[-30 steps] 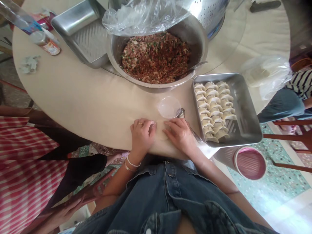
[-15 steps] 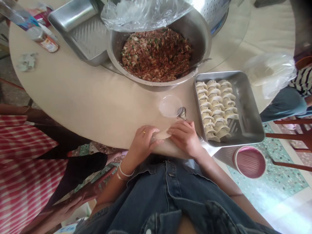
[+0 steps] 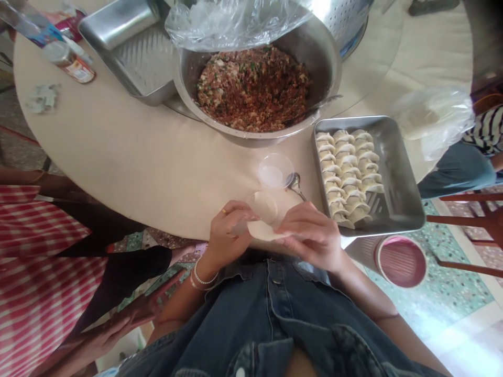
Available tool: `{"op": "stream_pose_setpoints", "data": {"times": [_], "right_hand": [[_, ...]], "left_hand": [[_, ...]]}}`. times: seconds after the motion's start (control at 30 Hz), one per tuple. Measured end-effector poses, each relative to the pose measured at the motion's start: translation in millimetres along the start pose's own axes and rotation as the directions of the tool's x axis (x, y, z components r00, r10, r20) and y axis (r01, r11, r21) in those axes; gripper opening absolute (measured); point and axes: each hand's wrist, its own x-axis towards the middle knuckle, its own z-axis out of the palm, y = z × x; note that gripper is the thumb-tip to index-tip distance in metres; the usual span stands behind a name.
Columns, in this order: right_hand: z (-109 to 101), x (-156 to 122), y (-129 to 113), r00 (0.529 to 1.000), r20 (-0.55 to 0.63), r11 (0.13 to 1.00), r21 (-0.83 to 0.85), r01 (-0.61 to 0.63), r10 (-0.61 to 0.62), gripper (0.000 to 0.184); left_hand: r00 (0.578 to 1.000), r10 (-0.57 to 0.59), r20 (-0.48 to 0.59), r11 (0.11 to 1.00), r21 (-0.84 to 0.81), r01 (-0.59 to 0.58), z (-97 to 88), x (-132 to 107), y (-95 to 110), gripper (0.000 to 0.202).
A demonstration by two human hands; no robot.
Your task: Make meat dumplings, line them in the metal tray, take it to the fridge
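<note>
Between my hands, at the table's near edge, a pale dumpling wrapper (image 3: pixel 262 231) is held slightly curved. My left hand (image 3: pixel 231 233) pinches its left end and my right hand (image 3: pixel 314 236) pinches its right end; both are closed. Just beyond it, another round wrapper (image 3: pixel 265 205) lies on the table, partly covered by the held one. Farther up sits a small clear dish (image 3: pixel 275 170) with whitish contents, and a metal spoon (image 3: pixel 296 184) rests by its right side. To the right, a metal tray (image 3: pixel 404 183) holds rows of folded dumplings (image 3: pixel 348 173).
A large metal bowl (image 3: pixel 255 135) of minced filling (image 3: pixel 251 89) stands ahead, plastic film (image 3: pixel 236 23) over its far rim. Another tray (image 3: pixel 147 57) and a jar (image 3: pixel 73 63) stand at left. A pink-lined bin (image 3: pixel 403 262) is below right. People sit on both sides.
My hands have drawn back toward me, the right one shifting rightward. The wrapper between them now appears lifted, with a second wrapper visible on the table behind it. More of the spoon shows.
</note>
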Motion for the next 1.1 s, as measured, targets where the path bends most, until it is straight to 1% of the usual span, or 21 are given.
{"op": "stream_pose_setpoints", "data": {"times": [0.03, 0.07, 0.1, 0.17, 0.23, 0.3, 0.33, 0.4, 0.47, 0.53, 0.63, 0.7, 0.73, 0.77, 0.8, 0.83, 0.87, 0.9, 0.93, 1.0, 1.1], "right_hand": [[1, 4, -1, 0.994, -0.043, 0.991, 0.097, -0.096, 0.101, 0.01], [3, 7, -2, 0.973, -0.071, 0.958, 0.204, -0.202, 0.22, 0.007], [5, 9, -1, 0.938, -0.079, 0.902, 0.312, -0.299, 0.338, 0.004], [9, 13, 2, 0.855, -0.038, 0.755, 0.489, -0.436, 0.518, 0.003], [12, 14, 6, 0.8, 0.022, 0.628, 0.608, -0.487, 0.599, 0.004], [15, 15, 8, 0.779, 0.06, 0.556, 0.666, -0.497, 0.624, 0.005], [16, 16, 7, 0.773, 0.064, 0.544, 0.673, -0.5, 0.631, 0.005], [18, 19, 3, 0.776, 0.038, 0.566, 0.661, -0.492, 0.63, 0.004], [20, 23, -2, 0.796, -0.01, 0.62, 0.633, -0.464, 0.605, 0.006], [22, 24, -8, 0.825, -0.041, 0.678, 0.592, -0.435, 0.564, 0.011], [20, 21, -15, 0.878, -0.014, 0.775, 0.477, -0.415, 0.478, 0.02], [8, 21, -16, 0.91, -0.002, 0.855, 0.343, -0.389, 0.415, 0.028], [-3, 24, -16, 0.926, -0.032, 0.899, 0.254, -0.358, 0.377, 0.031], [-15, 28, -14, 0.938, -0.087, 0.936, 0.145, -0.322, 0.336, 0.035], [-30, 35, -10, 0.945, -0.168, 0.959, 0.01, -0.282, 0.28, 0.037], [-46, 45, -5, 0.953, -0.234, 0.962, -0.146, -0.229, 0.191, 0.037], [-61, 56, 2, 0.958, -0.255, 0.926, -0.314, -0.212, 0.133, 0.044], [-75, 68, 10, 0.97, -0.221, 0.875, -0.444, -0.193, 0.102, 0.052], [-87, 82, 18, 0.981, -0.174, 0.838, -0.519, -0.168, 0.09, 0.052], [-101, 108, 32, 0.989, -0.094, 0.837, -0.528, -0.145, 0.113, 0.039], [-101, 144, 44, 0.994, 0.024, 0.862, -0.5, -0.079, 0.105, 0.019]], "left_hand": [[0.997, -0.07, -0.015, 0.991, -0.112, 0.068, 0.2, 1, 3, 0.014], [0.988, -0.156, -0.015, 0.963, -0.223, 0.149, 0.6, 2, 6, 0.009], [0.97, -0.244, 0.005, 0.918, -0.321, 0.233, 1.0, 3, 9, 0.004], [0.916, -0.393, 0.084, 0.786, -0.486, 0.381, 2.4, 4, 13, 0.013], [0.864, -0.476, 0.163, 0.633, -0.618, 0.466, 4.3, 5, 16, 0.021], [0.837, -0.502, 0.216, 0.486, -0.731, 0.48, 6.8, 7, 18, 0.025], [0.835, -0.497, 0.237, 0.422, -0.775, 0.47, 8.2, 9, 19, 0.028], [0.839, -0.472, 0.272, 0.311, -0.838, 0.448, 11.5, 13, 21, 0.037], [0.834, -0.46, 0.305, 0.217, -0.872, 0.439, 15.6, 17, 25, 0.045], [0.81, -0.47, 0.35, 0.127, -0.882, 0.455, 20.3, 20, 29, 0.05], [0.776, -0.514, 0.367, 0.069, -0.883, 0.464, 25.5, 22, 30, 0.044], [0.777, -0.553, 0.301, 0.1, -0.902, 0.42, 24.8, 22, 28, 0.034], [0.789, -0.567, 0.237, 0.149, -0.912, 0.381, 22.6, 21, 27, 0.03], [0.807, -0.569, 0.16, 0.228, -0.912, 0.341, 19.2, 20, 25, 0.028], [0.826, -0.56, 0.072, 0.342, -0.887, 0.309, 14.8, 19, 24, 0.025], [0.844, -0.537, -0.017, 0.484, -0.825, 0.291, 9.7, 18, 24, 0.021], [0.86, -0.501, -0.096, 0.629, -0.723, 0.286, 4.4, 17, 24, 0.017], [0.873, -0.462, -0.156, 0.751, -0.592, 0.292, -0.7, 17, 24, 0.012], [0.881, -0.426, -0.206, 0.84, -0.453, 0.3, -5.3, 17, 24, 0.009], [0.89, -0.361, -0.28, 0.925, -0.23, 0.302, -12.1, 17, 25, 0.01], [0.897, -0.292, -0.331, 0.956, -0.09, 0.278, -16.2, 17, 22, 0.018]]}}
